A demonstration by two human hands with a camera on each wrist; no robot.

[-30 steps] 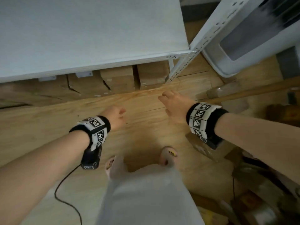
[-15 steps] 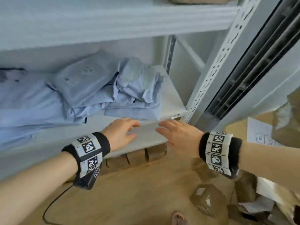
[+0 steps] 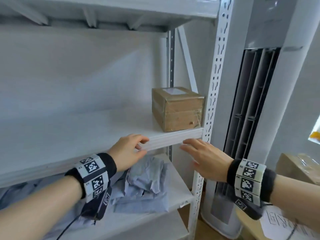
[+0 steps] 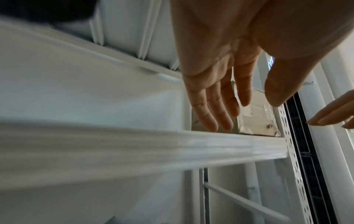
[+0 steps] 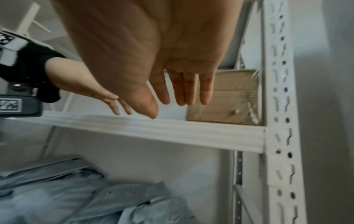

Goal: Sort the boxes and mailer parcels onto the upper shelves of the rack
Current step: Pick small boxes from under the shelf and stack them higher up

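Box: I see one brown box (image 3: 177,109) on the upper shelf (image 3: 173,138), tucked in the right front corner against the post (image 3: 213,94), standing square, taped, a white label on top.
Mailers: the grey-blue mailers (image 3: 143,184) lie heaped on the shelf below, under my left forearm.
Left hand: my left hand (image 3: 129,151) is at the shelf's front lip, fingers loosely bent and empty; I can't tell whether the tips touch the edge.
Right hand: my right hand (image 3: 206,159) is flat, fingers straight and together, holding nothing, just below and in front of the same lip.
Key relation: the box lies up and ahead of both hands, between them but more to the right; I judge the right hand nearer.
Long axis: it seems to run back into the shelf, though the wide lens makes that unsure.
Hidden: the box's back and its right face are out of sight; the left wrist view shows only a sliver of it past my fingers (image 4: 214,109); the right wrist view is blurred low down.
Cut off: another box (image 3: 297,168) at the right edge is only partly in view.
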